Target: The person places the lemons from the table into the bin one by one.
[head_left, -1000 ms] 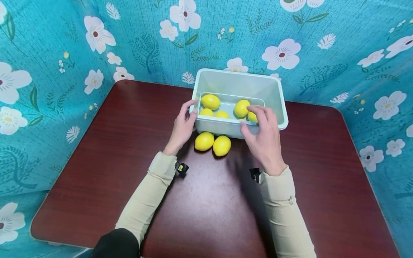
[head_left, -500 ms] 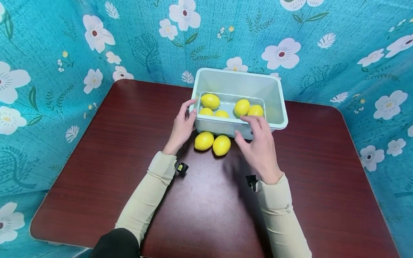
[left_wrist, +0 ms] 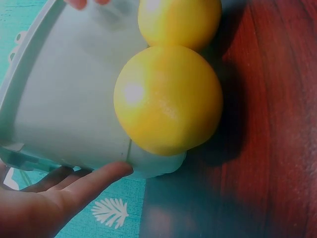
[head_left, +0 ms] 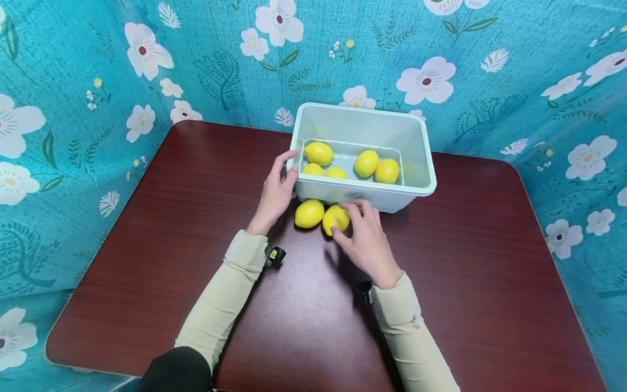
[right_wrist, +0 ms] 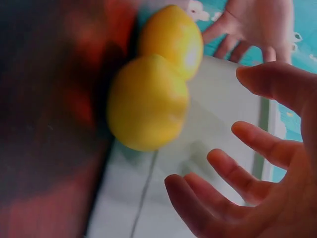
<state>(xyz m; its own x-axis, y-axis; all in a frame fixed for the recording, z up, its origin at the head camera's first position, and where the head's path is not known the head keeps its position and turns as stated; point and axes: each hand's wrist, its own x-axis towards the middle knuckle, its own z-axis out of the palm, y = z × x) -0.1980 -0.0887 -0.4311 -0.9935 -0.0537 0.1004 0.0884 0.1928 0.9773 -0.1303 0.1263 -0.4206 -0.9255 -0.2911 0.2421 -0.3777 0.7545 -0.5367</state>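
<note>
Two yellow lemons lie side by side on the table, against the front of a pale grey-green plastic bin (head_left: 360, 189). At the left end of the bin my left hand (head_left: 275, 193) rests with its fingers on the side and its thumb near the front corner; in the left wrist view the thumb (left_wrist: 106, 173) lies straight along the wall. My right hand (head_left: 367, 242) reaches to the right-hand lemon (head_left: 335, 219), fingers spread and bent around its near side. The right wrist view shows a gap between those fingers and this lemon (right_wrist: 147, 106). The left-hand lemon (head_left: 309, 214) touches its neighbour.
Several more lemons (head_left: 367, 163) lie on the floor of the bin, in a left and a right group. The dark red wooden table (head_left: 480, 261) has rounded far corners. A turquoise flowered cloth (head_left: 220, 71) hangs behind and at both sides.
My right hand has moved from over the bin's right part, down and left to the right-hand lemon on the table. The left hand and the bin have stayed put.
</note>
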